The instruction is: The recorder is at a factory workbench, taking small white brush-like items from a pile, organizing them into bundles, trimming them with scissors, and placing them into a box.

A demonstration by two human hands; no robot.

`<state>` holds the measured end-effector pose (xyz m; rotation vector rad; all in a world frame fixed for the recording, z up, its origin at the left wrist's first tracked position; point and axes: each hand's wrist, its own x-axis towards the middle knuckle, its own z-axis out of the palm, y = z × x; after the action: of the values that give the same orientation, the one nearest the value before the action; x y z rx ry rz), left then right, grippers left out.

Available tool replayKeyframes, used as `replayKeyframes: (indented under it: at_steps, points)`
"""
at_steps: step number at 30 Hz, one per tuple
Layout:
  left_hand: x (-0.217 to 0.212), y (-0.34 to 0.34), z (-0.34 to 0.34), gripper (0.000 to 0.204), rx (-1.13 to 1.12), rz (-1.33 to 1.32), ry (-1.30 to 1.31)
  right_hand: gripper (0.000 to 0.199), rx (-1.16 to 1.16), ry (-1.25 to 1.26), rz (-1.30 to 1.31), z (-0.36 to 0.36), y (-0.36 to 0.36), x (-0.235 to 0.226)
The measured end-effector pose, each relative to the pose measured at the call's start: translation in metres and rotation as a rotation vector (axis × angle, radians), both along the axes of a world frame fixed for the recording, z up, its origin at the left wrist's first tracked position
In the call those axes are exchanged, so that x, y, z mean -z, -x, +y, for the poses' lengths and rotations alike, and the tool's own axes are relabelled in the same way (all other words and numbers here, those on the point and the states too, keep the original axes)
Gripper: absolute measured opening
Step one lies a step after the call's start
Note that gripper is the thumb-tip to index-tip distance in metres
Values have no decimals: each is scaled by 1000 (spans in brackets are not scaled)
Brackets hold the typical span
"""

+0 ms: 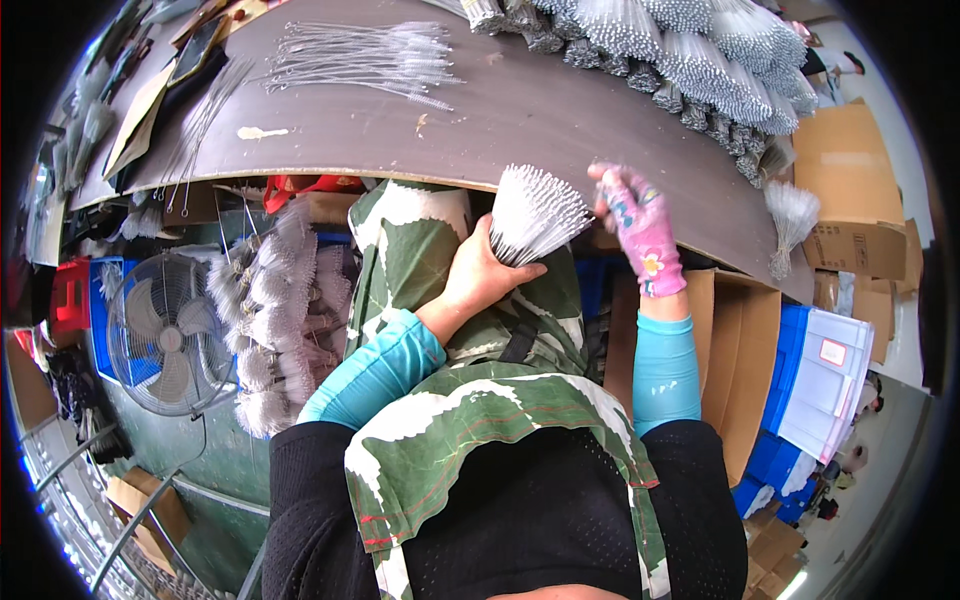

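Observation:
My bare left hand (482, 272) is closed round a bundle of thin wire brushes (535, 220), held above my lap at the table's front edge. Their looped wire ends fan out toward the upper right, and the lower end of the bundle sits in my palm. To the right of it, apart from the bundle, is my right hand (640, 220) in a pink flowered glove with bare fingertips. Its fingers are bent and slightly blurred, with a gap between thumb and fingers and nothing visible in them. On the brown table (370, 135) loose wire brushes (365, 60) lie spread out.
A large stack of brush bundles (690, 55) covers the table's far right, and a single bundle (792, 225) lies at its right edge. Below on the left are a fan (172, 335) and hanging bundles (275, 310). Cardboard boxes (745, 370) and blue bins (785, 370) stand right.

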<state>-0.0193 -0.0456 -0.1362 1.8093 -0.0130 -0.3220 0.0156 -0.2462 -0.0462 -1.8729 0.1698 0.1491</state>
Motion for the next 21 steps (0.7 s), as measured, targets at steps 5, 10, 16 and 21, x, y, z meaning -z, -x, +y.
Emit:
replayKeyframes:
  at_steps: [5, 10, 16, 21]
  points:
    - [8, -5, 1, 73, 64, 88, 275, 32, -11, -262, 138, 23, 31, 19]
    - [21, -5, -2, 82, 5, -75, 158, 24, -6, -309, 27, 49, 45, 15]
    - [9, -9, -1, 49, 0, 1, 311, 17, 79, -389, 82, 50, 39, 21]
    - [8, -13, 5, 42, 81, 16, 385, 20, 90, -336, 79, 58, 38, 11]
